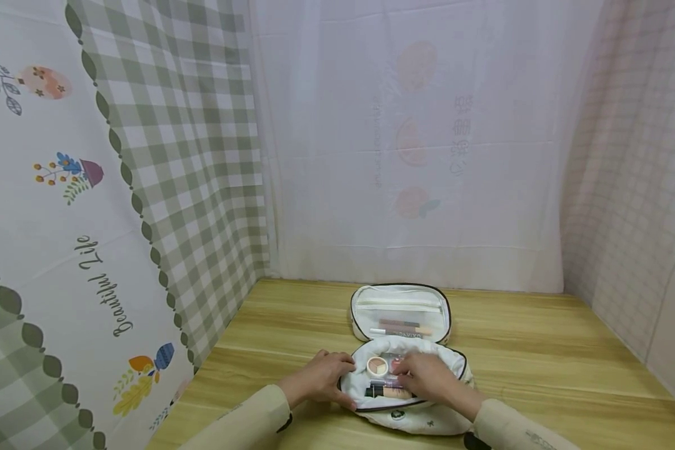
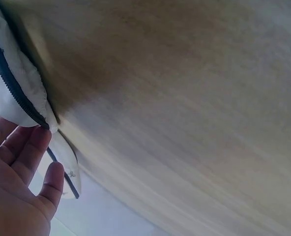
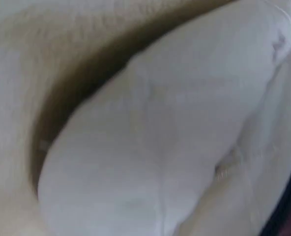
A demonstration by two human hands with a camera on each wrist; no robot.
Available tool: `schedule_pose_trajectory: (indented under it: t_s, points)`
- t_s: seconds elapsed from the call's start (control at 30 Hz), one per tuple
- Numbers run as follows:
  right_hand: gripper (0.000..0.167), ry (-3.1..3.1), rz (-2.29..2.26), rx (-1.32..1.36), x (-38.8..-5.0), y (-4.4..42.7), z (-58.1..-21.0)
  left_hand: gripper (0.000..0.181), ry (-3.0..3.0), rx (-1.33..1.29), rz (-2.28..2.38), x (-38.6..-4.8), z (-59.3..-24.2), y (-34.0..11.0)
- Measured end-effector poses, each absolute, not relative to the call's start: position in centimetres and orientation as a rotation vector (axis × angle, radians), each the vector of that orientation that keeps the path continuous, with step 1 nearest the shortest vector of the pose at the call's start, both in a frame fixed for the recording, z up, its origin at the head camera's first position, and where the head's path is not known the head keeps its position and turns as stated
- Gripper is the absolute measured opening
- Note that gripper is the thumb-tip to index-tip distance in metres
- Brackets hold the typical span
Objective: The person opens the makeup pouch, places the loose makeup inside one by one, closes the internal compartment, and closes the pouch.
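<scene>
An open white makeup bag (image 1: 394,415) with a dark zipper edge sits on the table in the head view, its lid folded back. My left hand (image 1: 326,378) grips the bag's left rim; in the left wrist view the fingertips of the left hand (image 2: 22,167) meet the dark zipper (image 2: 13,81). Inside the bag, my right hand (image 1: 430,377) has its fingers bent at a small pink item (image 1: 395,365), partly hidden by them. Beside it lies a round, three-colour makeup compact (image 1: 377,366). A black-capped beige tube (image 1: 390,392) lies nearer me. The right wrist view shows only the bag's outer side (image 3: 135,147) and rim.
Several slim makeup sticks (image 1: 399,328) lie in the clear pocket of the lid (image 1: 399,294). Wood-grain table (image 1: 292,312) surrounds the bag. A checked, printed cloth (image 1: 174,125) hangs at the left, and a pale curtain (image 1: 326,156) hangs behind the table.
</scene>
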State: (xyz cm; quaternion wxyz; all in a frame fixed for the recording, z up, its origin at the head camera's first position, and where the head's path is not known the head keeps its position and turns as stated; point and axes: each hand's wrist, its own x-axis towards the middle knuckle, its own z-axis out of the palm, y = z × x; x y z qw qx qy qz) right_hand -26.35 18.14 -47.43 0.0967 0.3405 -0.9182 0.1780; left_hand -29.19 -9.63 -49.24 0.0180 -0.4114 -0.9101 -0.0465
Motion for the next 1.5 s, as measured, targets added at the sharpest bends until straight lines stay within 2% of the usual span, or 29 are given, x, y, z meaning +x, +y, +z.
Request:
schedule_pose_trajectory:
  t_s: [0.13,0.37,0.5,0.83,1.07,1.2,1.5]
  points:
    - [0.012,-2.757,0.589,0.949,-26.8,18.9,-46.5,0.075,-2.851,-1.262,-0.178,-29.4,-48.7,-9.8]
    - [0.016,-2.781,0.646,0.812,-27.9,20.9,-45.3,0.057,-2.823,-1.26,-0.226,-30.2,-47.4,-10.0]
    - [0.018,-2.793,0.675,0.721,-28.7,22.2,-44.8,0.055,-2.862,-1.214,-0.238,-31.0,-47.0,-9.9]
    - [0.029,-2.819,0.724,0.45,-31.3,26.3,-44.2,0.064,-2.985,-0.98,-0.491,-34.6,-46.6,-10.0]
    - [0.039,-2.827,0.733,0.324,-33.0,28.8,-44.3,0.059,-2.962,-0.829,-0.975,-37.2,-45.9,-9.1]
    - [0.044,-2.853,0.752,0.273,-33.7,29.5,-44.7,0.064,-2.94,-0.694,-1.188,-38.1,-45.6,-8.4]
    - [0.053,-2.909,0.969,0.203,-35.1,29.0,-44.9,0.067,-2.912,-0.388,-1.337,-39.6,-45.5,-7.5]
